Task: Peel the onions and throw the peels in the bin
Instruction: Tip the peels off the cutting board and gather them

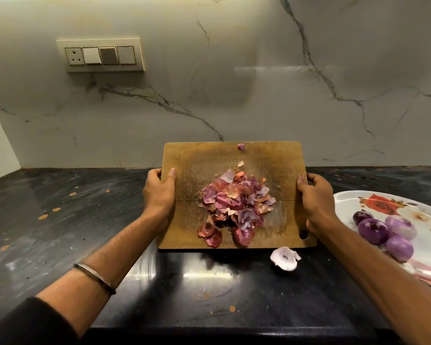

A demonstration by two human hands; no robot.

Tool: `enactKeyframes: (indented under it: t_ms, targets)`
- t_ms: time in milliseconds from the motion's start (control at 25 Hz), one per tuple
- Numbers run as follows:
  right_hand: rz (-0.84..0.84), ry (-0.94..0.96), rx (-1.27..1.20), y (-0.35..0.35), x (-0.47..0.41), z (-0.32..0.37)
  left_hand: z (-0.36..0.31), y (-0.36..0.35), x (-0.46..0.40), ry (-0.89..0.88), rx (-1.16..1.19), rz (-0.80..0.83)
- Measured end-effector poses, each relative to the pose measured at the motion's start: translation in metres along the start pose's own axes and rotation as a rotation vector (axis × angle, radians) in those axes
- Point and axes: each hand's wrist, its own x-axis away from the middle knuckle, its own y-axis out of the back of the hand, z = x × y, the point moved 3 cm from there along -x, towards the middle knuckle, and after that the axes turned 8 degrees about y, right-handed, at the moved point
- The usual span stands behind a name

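A wooden cutting board [189, 165] is lifted off the black counter, its far end raised. A heap of purple and brown onion peels [234, 207] lies on its middle, and a small onion end [241, 146] sits near its far edge. My left hand [158, 189] grips the board's left edge, thumb on top. My right hand [314, 195] grips the right edge the same way. One loose peel [284, 258] lies on the counter below the board's near edge. Several peeled purple onions [383, 230] rest on a white flowered plate [346, 200] at the right. No bin is in view.
The black stone counter [60, 220] stretches left and toward me, with small specks on it. A marble wall with a switch panel [101, 56] stands behind.
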Motion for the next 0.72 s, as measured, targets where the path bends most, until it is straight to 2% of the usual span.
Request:
enactKeyframes:
  t_ms: [360,720]
  targets:
    - [-0.021,0.082,-0.064,-0.002,-0.004,0.002,-0.003,-0.002,-0.002,-0.061,0.055,0.001]
    - [-0.037,0.216,-0.144,0.006,0.008,0.012,-0.009,0.002,0.008,-0.215,0.123,-0.072]
